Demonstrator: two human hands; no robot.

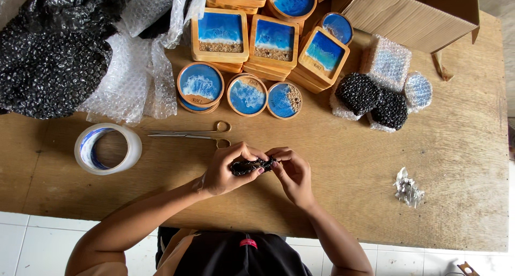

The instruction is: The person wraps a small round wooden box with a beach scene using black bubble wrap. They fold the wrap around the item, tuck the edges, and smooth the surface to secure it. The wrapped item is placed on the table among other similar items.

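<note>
My desk [429, 163] is matt, grainy wood — the coasters [247, 95] glossy blue resin in wood rims, scissors [193, 133] shiny metal, bubble wrap [129, 77] crinkly plastic.

Head view, straight down, close.

On the table [429, 163], scissors [190, 132] lie between the tape roll [107, 148] at left and the coasters [247, 96] behind.

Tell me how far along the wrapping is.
Done: a few wrapped bundles lie at the right. In hand: left hand and right hand grip a small black-wrapped piece. Left: many bare blue coasters wait behind the scissors and tape roll.
</note>
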